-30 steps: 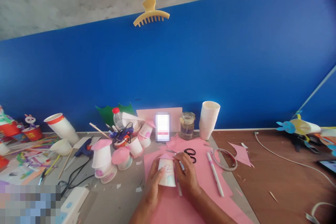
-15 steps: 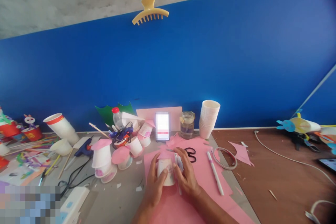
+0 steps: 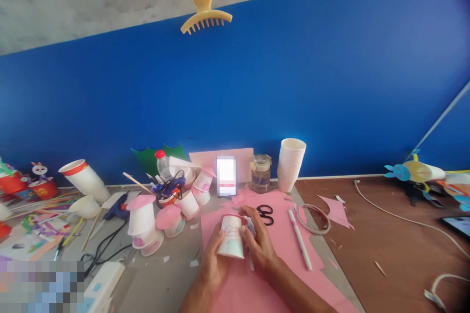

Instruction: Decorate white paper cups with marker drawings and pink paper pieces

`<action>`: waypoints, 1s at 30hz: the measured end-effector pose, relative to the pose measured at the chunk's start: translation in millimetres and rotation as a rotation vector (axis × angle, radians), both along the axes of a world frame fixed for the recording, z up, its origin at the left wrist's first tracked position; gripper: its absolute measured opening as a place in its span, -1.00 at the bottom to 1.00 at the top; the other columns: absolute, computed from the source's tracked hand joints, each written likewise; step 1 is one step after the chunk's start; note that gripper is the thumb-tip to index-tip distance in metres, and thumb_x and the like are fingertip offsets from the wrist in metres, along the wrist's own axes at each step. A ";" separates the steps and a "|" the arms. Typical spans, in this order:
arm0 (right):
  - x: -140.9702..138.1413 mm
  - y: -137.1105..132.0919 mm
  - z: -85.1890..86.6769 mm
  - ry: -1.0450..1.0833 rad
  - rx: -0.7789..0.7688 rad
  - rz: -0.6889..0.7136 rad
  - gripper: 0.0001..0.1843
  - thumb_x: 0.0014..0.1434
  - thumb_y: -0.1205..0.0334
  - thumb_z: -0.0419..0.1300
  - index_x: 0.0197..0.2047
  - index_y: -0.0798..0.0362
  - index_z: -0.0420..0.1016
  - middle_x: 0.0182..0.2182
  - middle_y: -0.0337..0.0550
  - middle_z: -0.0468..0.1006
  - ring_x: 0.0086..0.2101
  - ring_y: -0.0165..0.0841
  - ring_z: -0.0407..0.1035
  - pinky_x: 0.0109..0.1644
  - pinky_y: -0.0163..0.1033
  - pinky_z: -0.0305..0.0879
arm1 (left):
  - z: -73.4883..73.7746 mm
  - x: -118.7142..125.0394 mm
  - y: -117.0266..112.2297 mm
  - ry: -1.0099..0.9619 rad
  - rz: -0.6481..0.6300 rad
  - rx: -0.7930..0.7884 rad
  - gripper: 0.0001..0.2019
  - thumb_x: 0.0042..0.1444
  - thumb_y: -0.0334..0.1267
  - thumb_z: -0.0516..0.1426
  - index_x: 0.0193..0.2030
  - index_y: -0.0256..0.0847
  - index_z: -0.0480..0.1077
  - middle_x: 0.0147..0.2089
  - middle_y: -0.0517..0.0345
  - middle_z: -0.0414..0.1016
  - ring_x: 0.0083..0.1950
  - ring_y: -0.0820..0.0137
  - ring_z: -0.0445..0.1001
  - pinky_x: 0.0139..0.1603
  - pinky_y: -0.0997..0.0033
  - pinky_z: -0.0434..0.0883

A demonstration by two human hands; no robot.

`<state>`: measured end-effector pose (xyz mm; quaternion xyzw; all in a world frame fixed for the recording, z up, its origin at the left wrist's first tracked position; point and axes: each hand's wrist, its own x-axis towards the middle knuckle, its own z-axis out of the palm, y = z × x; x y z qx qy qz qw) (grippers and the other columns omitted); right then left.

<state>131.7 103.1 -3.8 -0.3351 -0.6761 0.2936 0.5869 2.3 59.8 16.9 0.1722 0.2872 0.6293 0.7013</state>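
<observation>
An upside-down white paper cup [image 3: 231, 237] with pink drawing on its side is held just above a pink paper sheet [image 3: 290, 254]. My left hand [image 3: 213, 261] wraps round its left side and wide rim. My right hand [image 3: 259, 244] presses against its right side, fingers curled near the top, with a thin pen [image 3: 251, 260] tucked under the fingers. Black scissors [image 3: 265, 213] lie just behind the cup. A white marker [image 3: 300, 239] lies to the right on the pink sheet.
Several decorated cups [image 3: 147, 220] crowd the left, with a glue gun [image 3: 116, 207] and cables. A phone [image 3: 226, 176], a jar [image 3: 260, 172] and a stack of white cups [image 3: 291, 164] stand against the blue partition. A tape ring [image 3: 313, 218] lies to the right.
The cup has been turned in my hands so its drawn side faces me. My right hand shifted from over the cup's top to its right side.
</observation>
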 end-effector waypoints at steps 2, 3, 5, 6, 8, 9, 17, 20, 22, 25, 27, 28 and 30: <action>-0.1 -0.9 0.2 -0.017 -0.022 0.012 -0.66 0.26 0.18 0.04 0.10 -0.02 0.31 -0.04 -0.05 0.45 -0.04 -0.22 0.36 0.04 -0.13 0.32 | -1.2 -0.6 0.8 -0.021 -0.007 0.006 -0.59 0.08 -0.30 0.19 0.10 -0.21 0.36 -0.19 0.07 0.55 -0.03 0.19 0.48 0.07 0.23 0.33; -0.2 -1.3 0.3 -0.029 -0.032 0.019 -0.67 0.26 0.18 0.05 0.08 -0.02 0.33 -0.04 -0.05 0.46 -0.04 -0.21 0.36 0.04 -0.13 0.31 | -2.0 -1.0 1.2 -0.030 -0.010 0.005 -0.60 0.08 -0.30 0.19 0.09 -0.21 0.37 -0.21 0.08 0.55 -0.03 0.20 0.47 0.07 0.23 0.32; -0.5 -1.9 0.8 -0.044 -0.048 0.034 -0.69 0.26 0.18 0.04 0.06 -0.02 0.37 -0.05 -0.05 0.47 -0.03 -0.21 0.36 0.05 -0.12 0.30 | -3.0 -1.7 1.4 -0.042 -0.019 0.001 -0.61 0.07 -0.31 0.19 0.08 -0.21 0.38 -0.21 0.09 0.54 -0.02 0.20 0.47 0.08 0.23 0.31; -0.7 -2.1 1.2 -0.046 -0.050 0.041 -0.69 0.27 0.19 0.03 0.06 -0.02 0.37 -0.05 -0.05 0.48 -0.03 -0.21 0.36 0.05 -0.12 0.30 | -3.1 -1.9 1.3 -0.044 -0.024 0.000 -0.60 0.07 -0.31 0.19 0.09 -0.20 0.37 -0.20 0.09 0.54 -0.01 0.20 0.47 0.08 0.23 0.31; -1.1 -2.1 2.5 -0.040 -0.042 0.042 -0.70 0.27 0.19 0.02 0.05 -0.02 0.39 -0.05 -0.04 0.48 -0.03 -0.22 0.36 0.06 -0.11 0.30 | -2.6 -1.9 1.0 -0.037 -0.030 0.002 -0.58 0.06 -0.32 0.19 0.09 -0.20 0.36 -0.17 0.08 0.52 0.00 0.20 0.46 0.09 0.23 0.30; -1.2 -2.1 3.3 -0.037 -0.032 0.040 -0.70 0.27 0.20 0.02 0.04 -0.02 0.39 -0.05 -0.04 0.48 -0.03 -0.22 0.36 0.06 -0.11 0.30 | -2.3 -1.8 0.8 -0.030 -0.032 0.002 -0.58 0.05 -0.31 0.20 0.10 -0.20 0.36 -0.15 0.07 0.52 0.01 0.19 0.45 0.10 0.24 0.29; -1.1 -3.3 7.6 -0.016 -0.005 0.019 -0.76 0.27 0.23 0.03 -0.03 -0.02 0.42 -0.13 -0.06 0.48 -0.10 -0.25 0.37 -0.02 -0.13 0.33 | -5.3 -2.2 2.2 -0.035 -0.021 -0.062 -0.68 0.00 -0.31 0.24 -0.05 -0.20 0.45 -0.25 0.13 0.50 -0.05 0.26 0.46 0.11 0.28 0.27; -1.2 -3.0 7.6 -0.013 -0.004 0.020 -0.76 0.26 0.23 0.03 -0.04 -0.02 0.43 -0.13 -0.05 0.48 -0.09 -0.24 0.37 -0.02 -0.13 0.33 | -5.9 -2.6 2.1 -0.041 -0.027 -0.058 -0.66 0.01 -0.30 0.24 -0.03 -0.18 0.44 -0.21 0.11 0.51 -0.07 0.26 0.46 0.09 0.28 0.29; -1.6 -2.7 7.4 -0.014 -0.005 0.016 -0.75 0.26 0.23 0.03 -0.04 -0.01 0.43 -0.12 -0.04 0.47 -0.07 -0.24 0.36 0.00 -0.12 0.32 | -5.3 -2.5 1.7 -0.039 -0.031 -0.051 -0.64 0.01 -0.30 0.24 0.00 -0.17 0.43 -0.18 0.11 0.51 -0.06 0.26 0.46 0.08 0.28 0.29; -2.1 -2.5 7.3 -0.014 -0.010 0.013 -0.75 0.26 0.23 0.03 -0.04 0.00 0.44 -0.10 -0.02 0.45 -0.05 -0.23 0.35 0.02 -0.11 0.31 | -3.4 -1.8 1.2 -0.021 -0.048 -0.033 -0.60 0.00 -0.29 0.24 0.04 -0.19 0.41 -0.16 0.08 0.51 -0.05 0.24 0.45 0.05 0.27 0.31; -2.3 -2.7 7.5 -0.012 -0.014 0.015 -0.75 0.26 0.23 0.03 -0.05 0.00 0.44 -0.10 -0.02 0.44 -0.05 -0.23 0.35 0.02 -0.11 0.31 | -2.3 -1.5 1.0 0.001 -0.058 -0.013 -0.56 0.00 -0.29 0.24 0.07 -0.19 0.39 -0.15 0.07 0.50 -0.04 0.22 0.45 0.04 0.27 0.31; -2.3 -2.7 7.6 -0.011 -0.015 0.015 -0.75 0.26 0.23 0.03 -0.05 0.01 0.44 -0.10 -0.02 0.44 -0.05 -0.23 0.35 0.02 -0.11 0.32 | -2.0 -1.5 0.9 0.011 -0.058 -0.005 -0.56 0.00 -0.29 0.24 0.08 -0.18 0.38 -0.14 0.08 0.50 -0.04 0.22 0.44 0.04 0.28 0.31; -2.1 -2.9 7.8 -0.012 -0.019 0.012 -0.75 0.25 0.23 0.04 -0.05 0.01 0.44 -0.10 -0.01 0.44 -0.05 -0.23 0.35 0.01 -0.11 0.33 | -1.9 -1.7 0.9 0.023 -0.063 0.003 -0.55 0.01 -0.30 0.23 0.09 -0.15 0.37 -0.12 0.09 0.50 -0.03 0.23 0.44 0.04 0.29 0.30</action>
